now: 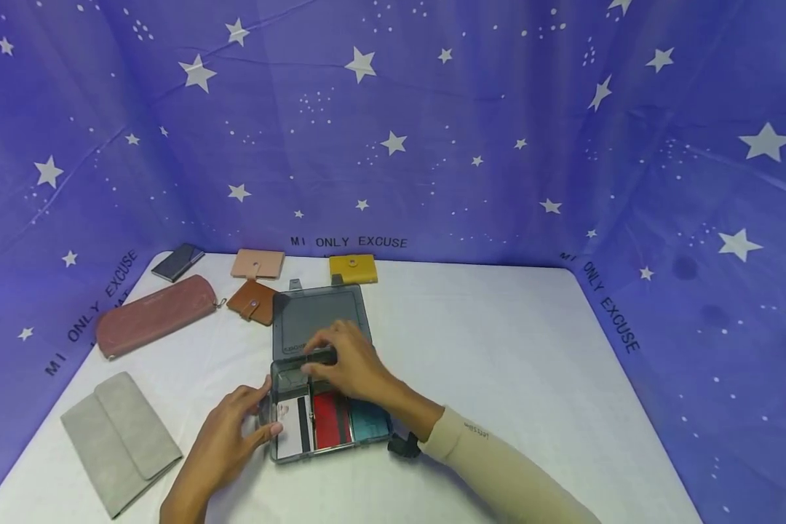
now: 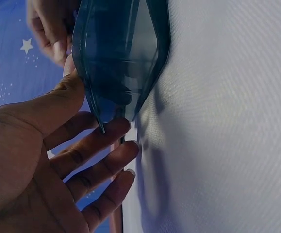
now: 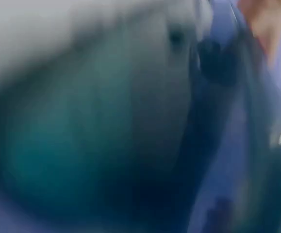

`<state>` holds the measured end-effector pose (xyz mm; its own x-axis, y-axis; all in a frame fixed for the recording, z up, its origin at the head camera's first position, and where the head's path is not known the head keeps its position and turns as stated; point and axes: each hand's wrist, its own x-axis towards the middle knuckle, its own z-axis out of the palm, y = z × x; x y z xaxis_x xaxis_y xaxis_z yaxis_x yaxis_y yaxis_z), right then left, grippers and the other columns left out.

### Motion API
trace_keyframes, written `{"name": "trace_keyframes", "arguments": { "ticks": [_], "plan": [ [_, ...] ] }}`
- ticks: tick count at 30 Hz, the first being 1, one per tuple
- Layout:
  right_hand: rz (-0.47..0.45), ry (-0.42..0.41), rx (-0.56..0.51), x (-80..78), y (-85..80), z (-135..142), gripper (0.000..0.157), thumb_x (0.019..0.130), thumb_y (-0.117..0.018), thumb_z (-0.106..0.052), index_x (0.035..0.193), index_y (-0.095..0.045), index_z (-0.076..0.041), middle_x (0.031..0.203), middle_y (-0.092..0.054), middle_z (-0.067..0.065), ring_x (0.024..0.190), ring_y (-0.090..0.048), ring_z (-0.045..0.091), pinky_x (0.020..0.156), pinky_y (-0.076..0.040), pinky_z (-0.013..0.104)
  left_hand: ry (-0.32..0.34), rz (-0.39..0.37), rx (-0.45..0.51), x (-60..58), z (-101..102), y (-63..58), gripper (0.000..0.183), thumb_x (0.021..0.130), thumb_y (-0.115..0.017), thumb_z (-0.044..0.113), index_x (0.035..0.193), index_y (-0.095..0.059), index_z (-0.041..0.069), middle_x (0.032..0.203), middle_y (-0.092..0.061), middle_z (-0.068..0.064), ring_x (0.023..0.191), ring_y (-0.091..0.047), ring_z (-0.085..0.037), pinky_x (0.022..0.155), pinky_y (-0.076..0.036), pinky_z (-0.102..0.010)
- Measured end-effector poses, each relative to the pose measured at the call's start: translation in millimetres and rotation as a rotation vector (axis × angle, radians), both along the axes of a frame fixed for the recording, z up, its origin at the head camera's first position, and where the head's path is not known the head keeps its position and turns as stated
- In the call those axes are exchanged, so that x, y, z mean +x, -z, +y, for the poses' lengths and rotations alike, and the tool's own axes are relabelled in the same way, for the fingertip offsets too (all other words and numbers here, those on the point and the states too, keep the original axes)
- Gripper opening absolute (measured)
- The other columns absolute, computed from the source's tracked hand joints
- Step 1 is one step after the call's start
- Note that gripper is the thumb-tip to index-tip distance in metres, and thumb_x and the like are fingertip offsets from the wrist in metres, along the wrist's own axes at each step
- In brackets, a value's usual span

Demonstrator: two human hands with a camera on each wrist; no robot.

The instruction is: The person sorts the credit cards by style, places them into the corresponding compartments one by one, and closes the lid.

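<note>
A smoky translucent plastic case [image 1: 330, 450] lies with its lid [image 1: 321, 309] folded back. In its front compartments are a white card with a black stripe [image 1: 290, 426], a red card [image 1: 330, 421] and a teal card [image 1: 369, 421]. My left hand [image 1: 232, 429] holds the case's left side; in the left wrist view the thumb lies on the rim and fingers touch the outer wall. Above the rear compartments, my right hand [image 1: 350, 364] has thumb and index finger bent close together. Whether anything small is between them cannot be made out. The right wrist view is blurred.
Left of the case lie a grey envelope pouch [image 1: 121, 444], a dusty-red zip wallet [image 1: 157, 313] and a brown snap wallet [image 1: 252, 300]. Along the back are a dark card holder [image 1: 178, 262], a pink wallet [image 1: 257, 263] and a yellow wallet [image 1: 354, 269]. Starry purple cloth [image 1: 432, 196] surrounds the table.
</note>
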<state>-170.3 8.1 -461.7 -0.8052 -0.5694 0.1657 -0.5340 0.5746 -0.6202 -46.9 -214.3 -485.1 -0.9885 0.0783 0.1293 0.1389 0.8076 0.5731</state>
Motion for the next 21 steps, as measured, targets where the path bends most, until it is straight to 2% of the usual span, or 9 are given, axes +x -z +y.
{"name": "trace_keyframes", "arguments": {
  "ticks": [3,5,7,10,12,16,21],
  "plan": [
    [-0.118,0.189,-0.100,-27.9,1.7,17,0.051,0.087,-0.078,-0.037,0.131,-0.061,-0.020,0.127,-0.054,0.011,0.116,-0.048,0.028,0.093,-0.047,0.043,-0.004,0.017,-0.004,-0.3,1,-1.5,0.071,0.080,-0.083,0.028,0.142,-0.055,0.009,0.115,-0.065,0.002,0.097,-0.060,-0.012,0.087,-0.051,-0.044],
    [-0.199,0.274,-0.127,-43.9,6.5,28,0.063,0.087,-0.078,-0.036,0.141,-0.052,-0.016,0.135,-0.051,0.016,0.123,-0.045,0.032,0.098,-0.046,0.048,-0.001,0.025,-0.008,0.0,1,-1.6,0.071,0.080,-0.083,0.028,0.142,-0.055,0.009,0.115,-0.065,0.002,0.098,-0.060,-0.013,0.087,-0.051,-0.044],
    [-0.330,0.303,-0.176,-55.0,11.4,38,0.074,0.087,-0.078,-0.036,0.149,-0.042,-0.015,0.143,-0.048,0.016,0.132,-0.043,0.033,0.105,-0.044,0.050,0.005,0.032,-0.008,0.4,1,-1.0,0.071,0.080,-0.083,0.027,0.142,-0.055,0.009,0.115,-0.065,0.002,0.098,-0.059,-0.013,0.086,-0.051,-0.043],
    [-0.517,0.298,-0.304,-64.3,16.4,46,0.084,0.088,-0.077,-0.038,0.155,-0.030,-0.016,0.147,-0.048,0.015,0.135,-0.045,0.032,0.109,-0.042,0.051,0.012,0.039,0.000,0.5,0,-0.3,0.071,0.079,-0.084,0.027,0.142,-0.055,0.008,0.115,-0.065,0.003,0.096,-0.059,-0.012,0.085,-0.051,-0.040],
    [-0.589,0.295,-0.412,-66.0,14.4,48,0.085,0.089,-0.075,-0.039,0.156,-0.027,-0.017,0.147,-0.049,0.014,0.135,-0.047,0.031,0.110,-0.042,0.051,0.016,0.039,0.007,0.2,0,-0.3,0.071,0.080,-0.084,0.027,0.142,-0.055,0.008,0.115,-0.065,0.004,0.094,-0.059,-0.011,0.083,-0.051,-0.038],
    [-0.551,0.293,-0.540,-62.1,3.6,51,0.073,0.095,-0.066,-0.046,0.154,-0.032,-0.020,0.138,-0.057,0.010,0.126,-0.055,0.027,0.108,-0.044,0.050,0.022,0.008,0.038,-1.1,-1,-0.9,0.073,0.080,-0.083,0.030,0.143,-0.053,0.010,0.114,-0.063,0.005,0.091,-0.059,-0.010,0.080,-0.052,-0.035],
    [-0.487,0.263,-0.661,-46.2,-11.3,56,0.050,0.102,-0.050,-0.049,0.144,-0.047,-0.023,0.129,-0.061,0.010,0.121,-0.057,0.027,0.107,-0.044,0.051,0.015,-0.053,0.133,-1.7,-4,0.5,0.068,0.084,-0.079,0.028,0.144,-0.053,0.011,0.111,-0.062,0.006,0.090,-0.057,-0.009,0.077,-0.054,-0.028]
  ]
}}
